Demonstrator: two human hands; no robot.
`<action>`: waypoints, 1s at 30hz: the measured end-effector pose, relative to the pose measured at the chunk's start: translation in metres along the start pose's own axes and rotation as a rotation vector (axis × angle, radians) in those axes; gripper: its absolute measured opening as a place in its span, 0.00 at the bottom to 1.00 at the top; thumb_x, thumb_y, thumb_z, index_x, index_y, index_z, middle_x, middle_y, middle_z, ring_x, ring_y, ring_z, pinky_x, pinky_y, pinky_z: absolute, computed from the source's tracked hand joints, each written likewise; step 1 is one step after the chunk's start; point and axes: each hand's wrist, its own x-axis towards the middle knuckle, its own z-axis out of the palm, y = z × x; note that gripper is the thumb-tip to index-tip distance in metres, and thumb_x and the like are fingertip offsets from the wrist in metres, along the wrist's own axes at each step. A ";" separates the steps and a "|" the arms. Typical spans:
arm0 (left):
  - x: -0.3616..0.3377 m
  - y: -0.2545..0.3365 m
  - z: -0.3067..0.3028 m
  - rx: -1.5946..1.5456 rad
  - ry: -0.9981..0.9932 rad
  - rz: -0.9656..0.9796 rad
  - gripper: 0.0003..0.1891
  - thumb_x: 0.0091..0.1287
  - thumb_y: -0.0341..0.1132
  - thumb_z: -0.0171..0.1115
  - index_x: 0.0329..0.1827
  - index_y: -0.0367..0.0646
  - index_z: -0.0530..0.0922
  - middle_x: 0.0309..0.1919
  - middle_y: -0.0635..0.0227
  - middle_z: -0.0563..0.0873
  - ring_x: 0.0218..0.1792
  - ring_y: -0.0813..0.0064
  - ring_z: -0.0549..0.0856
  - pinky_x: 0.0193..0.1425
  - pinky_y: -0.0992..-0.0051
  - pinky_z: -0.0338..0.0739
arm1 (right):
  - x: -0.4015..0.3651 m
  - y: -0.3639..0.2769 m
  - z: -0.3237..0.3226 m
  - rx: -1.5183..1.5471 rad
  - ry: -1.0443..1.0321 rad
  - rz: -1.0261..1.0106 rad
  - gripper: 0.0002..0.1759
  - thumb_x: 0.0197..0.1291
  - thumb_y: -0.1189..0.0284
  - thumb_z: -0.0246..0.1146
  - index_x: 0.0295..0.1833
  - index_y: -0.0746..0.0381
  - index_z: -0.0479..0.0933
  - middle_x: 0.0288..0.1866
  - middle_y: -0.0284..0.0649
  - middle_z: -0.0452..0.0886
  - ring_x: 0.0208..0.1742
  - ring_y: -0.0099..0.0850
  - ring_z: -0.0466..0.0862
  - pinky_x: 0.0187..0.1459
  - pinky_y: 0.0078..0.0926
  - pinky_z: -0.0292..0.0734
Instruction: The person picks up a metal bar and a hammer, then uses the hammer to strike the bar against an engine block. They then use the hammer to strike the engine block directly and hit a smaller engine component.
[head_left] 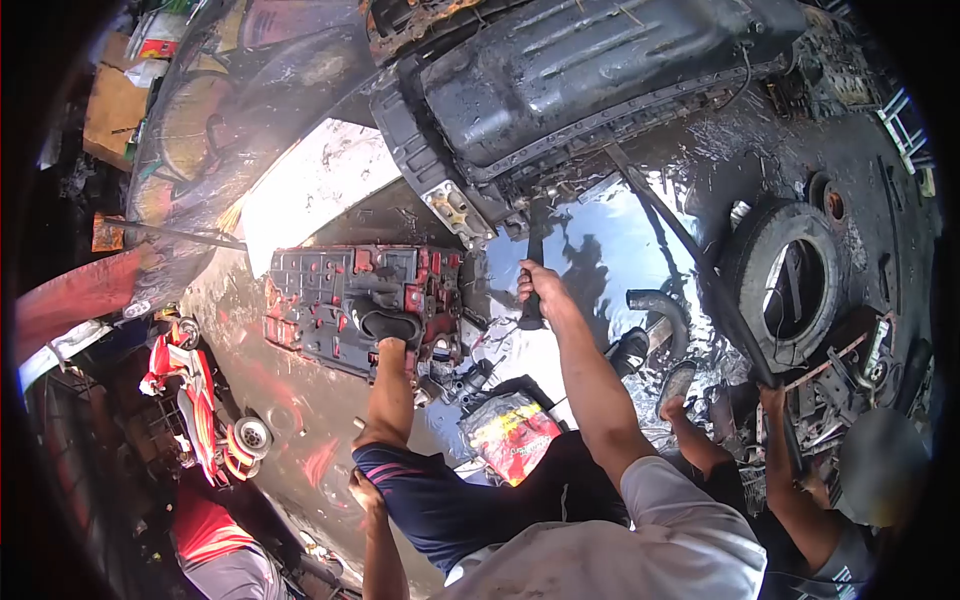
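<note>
My right hand (540, 287) is closed around an upright dark bar (535, 240), just below a large dark engine (600, 75). The bar's upper end reaches the engine's lower edge. My left hand (366, 492) is against the side of my bent knee, and its fingers are too unclear to read. My shoe (385, 322) rests on a red and black metal engine part (330, 295) lying on the wet ground. A co-worker's hand (772, 398) on the right grips a long dark pole (690, 240) that slants up to the engine's underside.
A tire (738, 285) and a curved pipe (665, 312) lie to the right, near scrap metal (850, 375). Between my legs is a red and yellow bag (515, 435). A red motorcycle (195, 400) and a person in red (210, 525) are at the left.
</note>
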 end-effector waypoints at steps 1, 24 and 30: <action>-0.005 0.001 0.002 -0.002 0.002 -0.015 0.27 0.77 0.46 0.45 0.63 0.31 0.77 0.55 0.39 0.84 0.57 0.45 0.83 0.65 0.56 0.74 | -0.004 -0.003 -0.006 -0.032 0.009 0.004 0.14 0.71 0.67 0.61 0.32 0.59 0.69 0.20 0.29 0.64 0.17 0.21 0.63 0.21 0.26 0.64; -0.025 0.009 0.053 0.122 -0.019 -0.020 0.40 0.76 0.66 0.38 0.75 0.40 0.68 0.65 0.40 0.77 0.66 0.40 0.77 0.72 0.53 0.69 | -0.133 0.080 -0.222 -0.608 0.419 0.082 0.11 0.66 0.71 0.67 0.42 0.69 0.76 0.19 0.38 0.74 0.16 0.27 0.75 0.18 0.31 0.74; -0.027 -0.001 0.061 0.072 -0.056 0.010 0.40 0.77 0.64 0.39 0.74 0.34 0.67 0.66 0.36 0.75 0.67 0.41 0.76 0.73 0.55 0.70 | -0.155 0.138 -0.322 -0.596 0.469 0.059 0.32 0.64 0.76 0.66 0.72 0.57 0.62 0.20 0.38 0.76 0.16 0.28 0.75 0.18 0.31 0.73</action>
